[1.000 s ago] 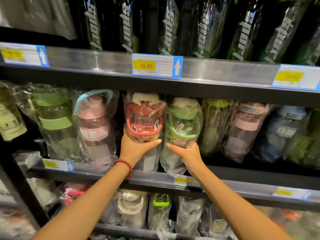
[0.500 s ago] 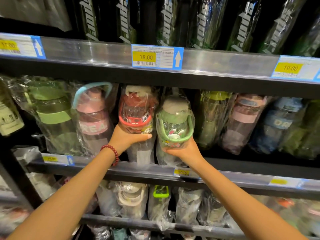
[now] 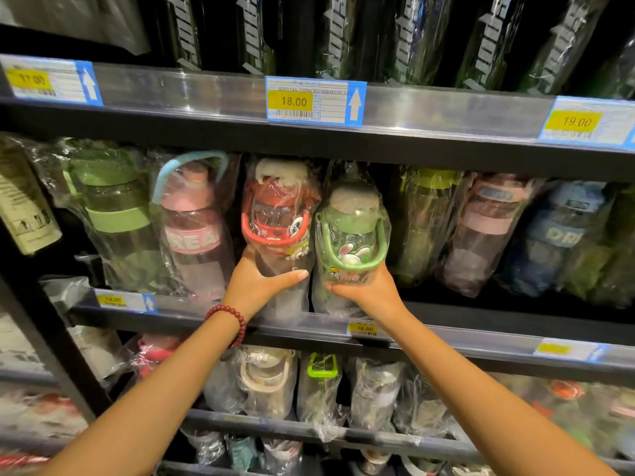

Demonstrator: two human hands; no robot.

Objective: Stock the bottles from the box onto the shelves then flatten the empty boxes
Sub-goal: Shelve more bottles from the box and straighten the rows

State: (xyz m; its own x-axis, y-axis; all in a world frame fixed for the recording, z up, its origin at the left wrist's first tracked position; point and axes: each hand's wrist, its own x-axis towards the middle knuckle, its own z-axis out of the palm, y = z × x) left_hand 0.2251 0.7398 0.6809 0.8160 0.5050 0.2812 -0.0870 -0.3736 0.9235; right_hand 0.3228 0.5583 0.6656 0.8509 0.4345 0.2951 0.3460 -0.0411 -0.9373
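A red-handled bottle [image 3: 280,218] in clear plastic wrap stands on the middle shelf [image 3: 302,324]. My left hand [image 3: 259,283] grips its lower part, thumb across the front. Right beside it stands a green-handled bottle [image 3: 350,235] with a rabbit picture, also wrapped. My right hand [image 3: 366,288] holds that one from below and in front. Both bottles sit upright and side by side, touching. No box is in view.
Wrapped bottles fill the middle shelf on both sides: a pink one [image 3: 194,221], a green one [image 3: 113,207], more at right [image 3: 488,228]. Dark bottles stand on the top shelf [image 3: 343,32]. Price tags [image 3: 314,101] line the shelf edges. Lower shelves hold more wrapped bottles [image 3: 268,379].
Both hands have pushed the two bottles further back into the shelf row and set them more upright. The green-handled bottle now sits lower, beside the red one.
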